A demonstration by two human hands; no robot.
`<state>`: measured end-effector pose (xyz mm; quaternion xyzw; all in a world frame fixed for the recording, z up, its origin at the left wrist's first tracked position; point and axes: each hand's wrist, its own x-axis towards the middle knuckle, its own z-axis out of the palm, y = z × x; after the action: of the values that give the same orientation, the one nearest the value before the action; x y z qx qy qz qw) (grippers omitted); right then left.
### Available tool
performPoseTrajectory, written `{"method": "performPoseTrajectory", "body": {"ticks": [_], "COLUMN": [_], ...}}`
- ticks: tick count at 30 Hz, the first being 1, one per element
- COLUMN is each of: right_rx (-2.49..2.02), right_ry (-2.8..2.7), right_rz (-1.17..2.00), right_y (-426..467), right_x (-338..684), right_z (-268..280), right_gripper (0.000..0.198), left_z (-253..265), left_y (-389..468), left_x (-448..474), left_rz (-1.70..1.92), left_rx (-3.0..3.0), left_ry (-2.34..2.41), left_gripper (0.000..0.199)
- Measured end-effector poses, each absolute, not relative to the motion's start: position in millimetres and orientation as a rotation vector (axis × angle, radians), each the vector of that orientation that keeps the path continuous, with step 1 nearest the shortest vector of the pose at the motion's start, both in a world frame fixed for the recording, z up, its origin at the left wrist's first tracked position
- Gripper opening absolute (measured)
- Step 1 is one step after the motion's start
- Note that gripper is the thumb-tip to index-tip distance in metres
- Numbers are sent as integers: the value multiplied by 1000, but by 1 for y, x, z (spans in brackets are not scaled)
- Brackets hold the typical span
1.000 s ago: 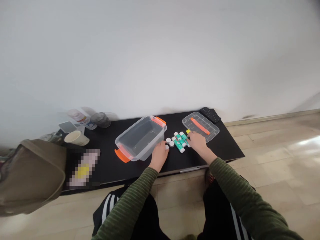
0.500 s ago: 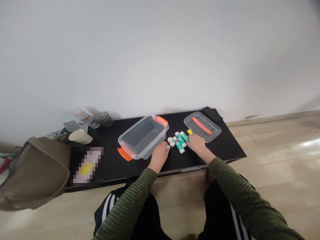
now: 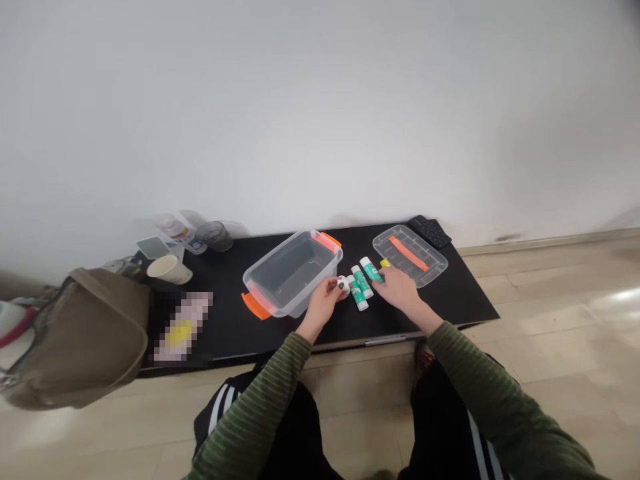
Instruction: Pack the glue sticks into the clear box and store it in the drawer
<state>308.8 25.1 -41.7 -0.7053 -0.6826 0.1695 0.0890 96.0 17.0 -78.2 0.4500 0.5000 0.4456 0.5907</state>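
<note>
My left hand (image 3: pixel 321 301) is closed in a pinch on a small white cap (image 3: pixel 343 285), whose dark hollow end shows. Other white caps may be partly hidden behind these fingers. My right hand (image 3: pixel 399 289) grips the lower end of a green-and-white glue stick (image 3: pixel 369 267). Between the hands, two more glue sticks, a nearer one (image 3: pixel 359 293) and a farther one (image 3: pixel 363 281), lie side by side on the black table (image 3: pixel 320 337). Just beyond my right fingers a small yellow object (image 3: pixel 385 263) shows in part.
Left of the caps stands a clear plastic box (image 3: pixel 293 270) with orange latches. Its lid (image 3: pixel 434 267), with an orange handle, lies at the right. Farther left are a paper cup (image 3: pixel 170 271), a dark glass (image 3: pixel 215 236), a spray can (image 3: pixel 180 233) and a brown bag (image 3: pixel 85 333).
My left hand has moved slightly up and right, turning the white cap so its hollow end shows. The glue stick in my right hand has shifted away from the other two.
</note>
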Motion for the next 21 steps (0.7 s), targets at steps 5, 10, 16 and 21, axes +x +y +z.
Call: {"method": "performPoseTrajectory", "body": {"ticks": [5,10,16,21], "right_rx": [-1721,-1564,-1494,-1480], "right_ry": [-1988,-2082,-2128,-2117], "right_rz": [684,703,603,548], "right_y": [2,-11,-11,-11], "right_x": [310,307,311,315], "right_z": [-41,-46,-42,-42], "right_gripper": [25,30,29,31], "left_z": [-67,-60,-60,-62], "left_y": [13,12,13,14], "left_x": [102,101,98,97], "left_rz": [1104,1132,1139,1142], "left_rx": [554,501,553,589], "left_ry": [875,834,808,820], "left_gripper": [16,20,25,28]}}
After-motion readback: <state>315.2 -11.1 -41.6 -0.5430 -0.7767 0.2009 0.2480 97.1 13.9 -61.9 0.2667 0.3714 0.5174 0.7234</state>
